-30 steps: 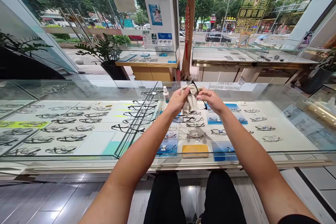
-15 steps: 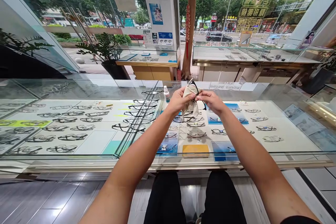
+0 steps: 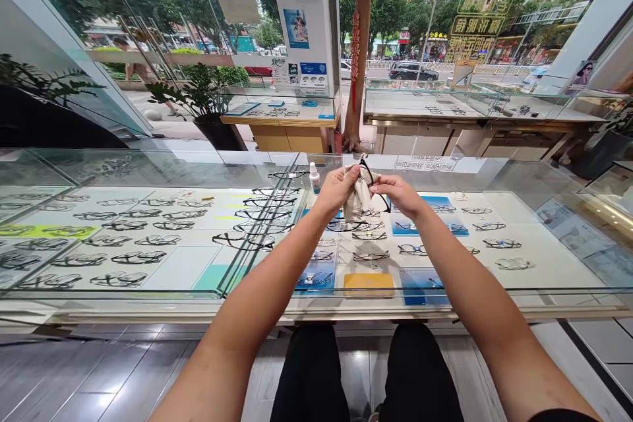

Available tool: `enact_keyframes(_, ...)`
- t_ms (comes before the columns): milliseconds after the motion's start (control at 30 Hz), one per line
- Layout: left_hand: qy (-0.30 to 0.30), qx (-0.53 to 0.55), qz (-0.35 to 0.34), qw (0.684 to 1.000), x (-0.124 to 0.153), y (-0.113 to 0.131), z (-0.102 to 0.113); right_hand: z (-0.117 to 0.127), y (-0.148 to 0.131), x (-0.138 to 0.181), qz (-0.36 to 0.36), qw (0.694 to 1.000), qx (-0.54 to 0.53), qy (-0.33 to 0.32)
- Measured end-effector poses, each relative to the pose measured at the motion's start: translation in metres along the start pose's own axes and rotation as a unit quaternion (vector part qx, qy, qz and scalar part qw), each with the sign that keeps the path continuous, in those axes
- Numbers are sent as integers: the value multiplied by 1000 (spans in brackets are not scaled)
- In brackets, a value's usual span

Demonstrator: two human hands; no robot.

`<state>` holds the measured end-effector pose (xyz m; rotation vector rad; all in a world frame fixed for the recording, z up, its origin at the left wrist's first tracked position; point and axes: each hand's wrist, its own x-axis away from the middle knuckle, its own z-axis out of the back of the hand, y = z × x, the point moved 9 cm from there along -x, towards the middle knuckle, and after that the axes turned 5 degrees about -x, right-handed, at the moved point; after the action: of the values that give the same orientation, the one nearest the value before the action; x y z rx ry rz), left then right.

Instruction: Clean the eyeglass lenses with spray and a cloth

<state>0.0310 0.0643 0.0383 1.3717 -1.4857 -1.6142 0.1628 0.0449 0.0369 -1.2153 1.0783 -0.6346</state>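
Above the glass counter, my left hand [image 3: 339,191] is closed on a cream cleaning cloth [image 3: 362,199], its thumb pressed on top. The cloth hangs in folds between my two hands. My right hand [image 3: 399,194] pinches a pair of black-framed eyeglasses [image 3: 366,169] at the cloth's right side. One dark curved part of the frame sticks up above the fingers and another bends down below them. Cloth and fingers cover most of the lenses. Just left of my left hand, a small white spray bottle [image 3: 315,179] stands upright on the counter.
Beneath the glass top [image 3: 163,175] lie rows of eyeglasses [image 3: 138,257], blue cards and a yellow case [image 3: 368,285]. A row of frames [image 3: 264,214] stretches along the middle joint. Farther back are a potted plant [image 3: 200,95], a wooden post [image 3: 357,79] and more display cases [image 3: 420,105].
My left thumb has moved up and back along the cloth, which now hangs lower and shows more folds. The eyeglasses have tilted slightly. Outside at the left, a walking person has come into view.
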Motion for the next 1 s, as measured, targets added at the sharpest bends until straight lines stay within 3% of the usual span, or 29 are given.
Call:
enact_keyframes(367,16,6,33,999,3,-1,5,-6,0,0,-15,1000,-13,-13)
enact_keyframes(1000,-20,32,31,999,6,5,-10,7,5,-1,-11,995,-78,55)
